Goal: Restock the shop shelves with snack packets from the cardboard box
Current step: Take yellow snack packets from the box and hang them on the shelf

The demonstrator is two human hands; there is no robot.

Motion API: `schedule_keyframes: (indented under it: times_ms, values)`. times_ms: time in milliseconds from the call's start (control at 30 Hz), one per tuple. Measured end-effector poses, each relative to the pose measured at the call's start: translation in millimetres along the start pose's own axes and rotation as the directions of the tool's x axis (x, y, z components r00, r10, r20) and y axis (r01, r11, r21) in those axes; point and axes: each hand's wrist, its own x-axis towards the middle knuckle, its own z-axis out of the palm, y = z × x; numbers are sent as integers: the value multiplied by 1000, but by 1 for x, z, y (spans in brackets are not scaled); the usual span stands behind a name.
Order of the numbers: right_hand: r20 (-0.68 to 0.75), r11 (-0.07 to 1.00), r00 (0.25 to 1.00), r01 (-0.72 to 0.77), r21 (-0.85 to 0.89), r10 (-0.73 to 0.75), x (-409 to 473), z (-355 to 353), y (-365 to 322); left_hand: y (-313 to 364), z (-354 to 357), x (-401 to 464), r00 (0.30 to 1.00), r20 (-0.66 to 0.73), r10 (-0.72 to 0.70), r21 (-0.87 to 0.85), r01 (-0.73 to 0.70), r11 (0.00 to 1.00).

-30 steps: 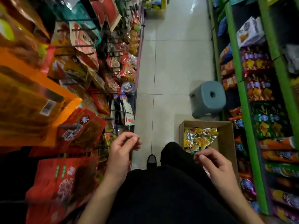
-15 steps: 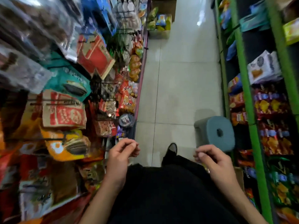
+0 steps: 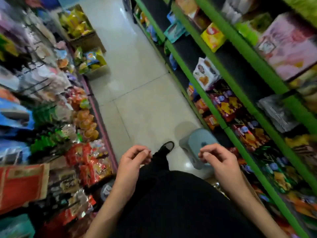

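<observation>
My left hand [image 3: 133, 162] and my right hand [image 3: 217, 160] hover in front of my black-clothed body, fingers loosely curled, nothing in either. Below my right forearm only a sliver of the cardboard box [image 3: 247, 187] shows, with a glimpse of shiny snack packets [image 3: 216, 185]; the rest is hidden by my body and arm. Green-framed shelves [image 3: 202, 86] full of snack packets run along the right. Hanging racks of packets [image 3: 85, 160] line the left.
A grey plastic stool [image 3: 193, 143] stands on the tiled floor just past my right hand, against the green shelves. My black shoe [image 3: 167, 146] points down the aisle. Two more cardboard boxes of chip bags [image 3: 97, 69] sit on the floor at the far left.
The view has swung up and to the right, so the cardboard box has slid almost out of sight under my body. Both hands stay empty and keep their loose curl.
</observation>
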Motion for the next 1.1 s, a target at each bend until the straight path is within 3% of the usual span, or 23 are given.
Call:
schedule_keyframes:
  times_ms: [200,367,533,633,733,833,900,1100]
  values:
    - [-375,993,923,-45,106,81,37,-22,-16,66,74,117,928,374,4,189,-80,979]
    - [-621,988,776,-13,156,109,32,-37,-22,106,148,168,748,661,-55,291,-189,938]
    - [-791,984,593,-6,181,149,9,-45,-17,108,208,173,571,810,-133,344,-280,896]
    - [-848,975,505,47,216,163,-1,-53,-13,106,239,162,491,851,-186,373,-317,872]
    - [-872,965,453,79,249,188,-12,-63,-7,99,266,146,453,865,-217,388,-329,861]
    - [-905,948,360,133,289,225,-29,-71,8,78,296,125,342,889,-304,426,-372,825]
    - [-917,930,280,153,335,284,-42,-74,27,51,321,109,285,870,-403,491,-420,763]
    - [-803,774,109,218,595,587,-74,-70,134,-85,381,63,228,669,-708,699,-516,495]
